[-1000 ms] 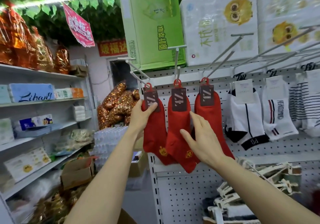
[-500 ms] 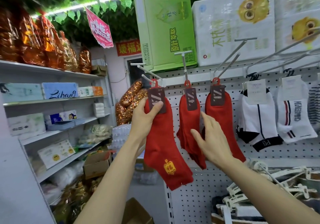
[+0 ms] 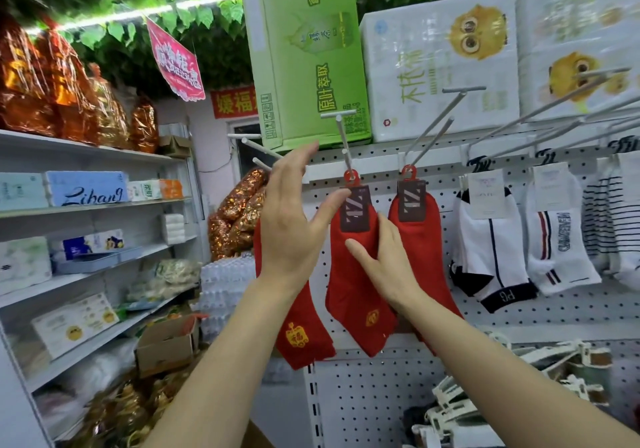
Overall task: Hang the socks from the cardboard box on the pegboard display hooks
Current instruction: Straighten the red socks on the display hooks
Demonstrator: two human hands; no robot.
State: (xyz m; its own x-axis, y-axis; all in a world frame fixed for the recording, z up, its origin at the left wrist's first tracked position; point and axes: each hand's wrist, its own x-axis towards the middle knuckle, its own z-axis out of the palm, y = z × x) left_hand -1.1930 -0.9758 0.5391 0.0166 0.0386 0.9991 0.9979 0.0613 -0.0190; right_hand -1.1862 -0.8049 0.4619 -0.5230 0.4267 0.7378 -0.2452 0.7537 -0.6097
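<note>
From the head camera, three red socks hang in a row on a white pegboard (image 3: pixel 381 395). The left hand (image 3: pixel 291 225) is up in front of the left red sock (image 3: pixel 301 329), and its grip is wide, with the fingers straight and spread and nothing held. That hand hides the top of this sock, so you cannot tell how the sock hangs. The right hand (image 3: pixel 384 267) lies flat with straight fingers on the middle red sock (image 3: pixel 356 295), so its grip is wide too and only touches. The middle sock hangs by a red loop from a white hook (image 3: pixel 346 142). The right red sock (image 3: pixel 420 239) hangs just beside it on the next hook (image 3: pixel 433 128). Further right hang white socks (image 3: pixel 491 250) and striped socks (image 3: pixel 602 225). A green box (image 3: pixel 308 56) and a white pack with a yellow owl (image 3: pixel 440 63) sit on top of the board. A brown cardboard box (image 3: pixel 166 347) sits low on the left, near the shelves (image 3: pixel 86 205).
</note>
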